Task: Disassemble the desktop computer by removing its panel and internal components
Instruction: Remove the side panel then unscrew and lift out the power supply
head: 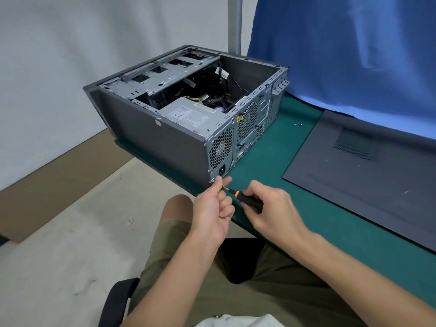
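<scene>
Now | left hand (212,208) pinches screwdriver (251,201) shaft | right hand (273,208) grips handle

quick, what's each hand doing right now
Left hand: pinches the screwdriver shaft near its tip.
Right hand: grips the screwdriver handle.

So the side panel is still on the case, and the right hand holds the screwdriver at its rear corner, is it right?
No. The head view shows the side panel already off, lying flat on the green mat to the right of the open case. The rest is correct: the right hand holds the screwdriver at the case's rear corner.
</scene>
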